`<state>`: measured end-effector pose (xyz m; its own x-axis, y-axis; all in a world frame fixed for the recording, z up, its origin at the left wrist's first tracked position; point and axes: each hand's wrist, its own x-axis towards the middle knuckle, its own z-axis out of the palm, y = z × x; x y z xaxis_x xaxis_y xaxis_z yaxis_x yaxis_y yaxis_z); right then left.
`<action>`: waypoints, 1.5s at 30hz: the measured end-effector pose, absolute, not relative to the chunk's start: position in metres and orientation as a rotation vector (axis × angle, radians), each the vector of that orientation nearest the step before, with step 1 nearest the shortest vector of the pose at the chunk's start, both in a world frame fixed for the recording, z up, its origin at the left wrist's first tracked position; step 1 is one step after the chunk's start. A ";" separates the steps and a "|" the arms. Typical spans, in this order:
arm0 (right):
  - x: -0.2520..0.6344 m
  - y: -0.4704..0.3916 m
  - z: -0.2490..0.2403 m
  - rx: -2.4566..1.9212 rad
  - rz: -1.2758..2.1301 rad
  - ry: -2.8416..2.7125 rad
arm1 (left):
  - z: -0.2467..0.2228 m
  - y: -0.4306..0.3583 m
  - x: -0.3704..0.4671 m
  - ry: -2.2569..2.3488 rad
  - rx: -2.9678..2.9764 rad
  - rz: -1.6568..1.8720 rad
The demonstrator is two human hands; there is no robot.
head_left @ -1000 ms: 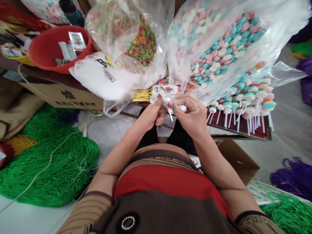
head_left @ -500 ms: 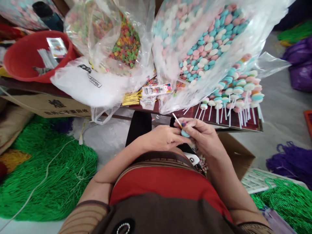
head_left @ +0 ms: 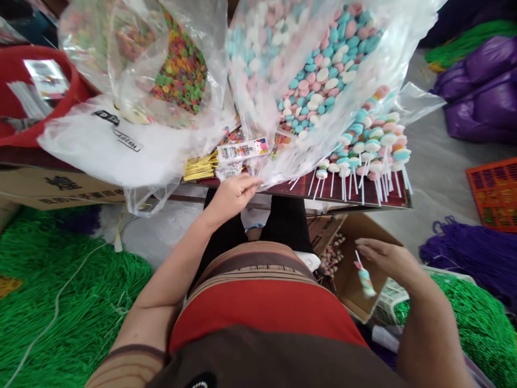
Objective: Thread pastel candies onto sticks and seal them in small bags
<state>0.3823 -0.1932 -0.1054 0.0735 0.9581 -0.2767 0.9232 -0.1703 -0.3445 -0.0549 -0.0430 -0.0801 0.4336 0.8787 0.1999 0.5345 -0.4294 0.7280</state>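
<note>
My left hand (head_left: 239, 195) is at the table's front edge, fingers pressed together, beside the clear bag's lower corner and the small printed wrappers (head_left: 242, 150). What its fingertips hold, if anything, is hidden. Out to the right, my right hand (head_left: 388, 261) is over an open cardboard box (head_left: 367, 229), fingers stretched out. Just below its fingertips a wrapped marshmallow lollipop (head_left: 365, 281) hangs in the air, white stick up and candy end down; it looks loose from the fingers. Several finished lollipops (head_left: 332, 256) lie inside the box.
A big clear bag of pastel marshmallows (head_left: 319, 81) and a bag of ring candies (head_left: 181, 70) stand on the table. Unwrapped marshmallow sticks (head_left: 371, 145) lie at its right end, yellow twist ties (head_left: 201, 166) near the wrappers. A red basin (head_left: 72, 81) stands left; green strands (head_left: 72, 302) cover the floor.
My hands, together on the lollipop before, have parted. The right moved right and down over the box with the lollipop; the left moved up-left to the table edge. The view has turned right.
</note>
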 end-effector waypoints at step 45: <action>0.172 -0.061 -0.059 -1.195 1.149 -1.317 | -0.045 -0.042 -0.025 1.170 1.832 0.730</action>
